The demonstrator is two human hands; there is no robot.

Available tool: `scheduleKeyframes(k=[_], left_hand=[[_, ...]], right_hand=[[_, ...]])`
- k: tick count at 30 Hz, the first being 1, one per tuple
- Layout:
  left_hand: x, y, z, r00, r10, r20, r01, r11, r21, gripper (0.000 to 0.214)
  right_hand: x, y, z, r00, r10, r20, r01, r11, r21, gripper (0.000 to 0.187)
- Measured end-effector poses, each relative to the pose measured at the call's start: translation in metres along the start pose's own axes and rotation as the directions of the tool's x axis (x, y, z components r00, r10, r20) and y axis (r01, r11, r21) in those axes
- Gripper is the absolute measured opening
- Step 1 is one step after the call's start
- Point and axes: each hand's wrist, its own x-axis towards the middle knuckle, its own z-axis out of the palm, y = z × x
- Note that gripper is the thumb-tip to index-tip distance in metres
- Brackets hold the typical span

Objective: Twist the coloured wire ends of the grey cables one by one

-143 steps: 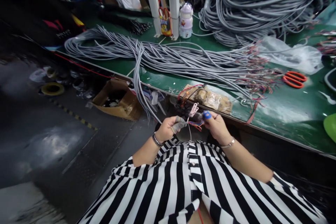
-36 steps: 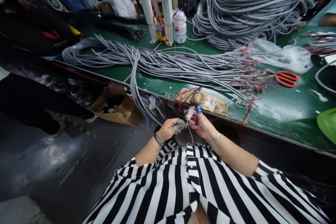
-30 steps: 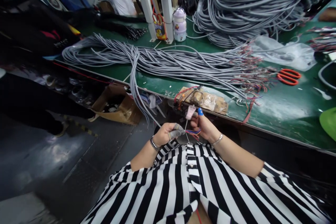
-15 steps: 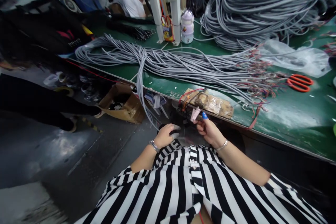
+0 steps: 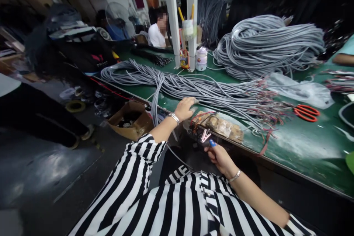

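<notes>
The left hand (image 5: 184, 110) had moved forward to the green bench (image 5: 300, 140), thumb and fingers parted beside the long grey cable bundle (image 5: 199, 89); the right hand (image 5: 220, 158), its grip unclear, was near the pink clip (image 5: 205, 136).

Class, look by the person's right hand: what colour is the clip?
The clip is pale pink, seen in the head view, the only one.

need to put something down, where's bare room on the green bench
Bare: the green bench between the orange scissors and front edge, right of the red strip. Crowded: the middle, under the grey cable bundle; behind it, the big coil.
</notes>
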Motion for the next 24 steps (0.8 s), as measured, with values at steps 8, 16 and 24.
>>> scheduleKeyframes(k=[8,16,24], left_hand=[[0.075,0.024,0.029,0.956,0.073,0.285,-0.149,0.955,0.258,0.050],[0.088,0.031,0.016,0.931,-0.005,0.366,-0.144,0.915,0.377,0.042],[0.008,0.069,-0.054,0.923,0.341,0.176,-0.362,0.926,0.103,0.029]], right_hand=[[-0.006,-0.001,0.003,1.000,0.020,0.009,-0.019,0.997,-0.073,0.048],[-0.010,0.001,-0.002,0.999,0.031,0.034,-0.025,0.988,-0.155,0.044],[-0.005,0.006,-0.002,0.993,-0.042,0.110,0.073,0.951,-0.301,0.037]])
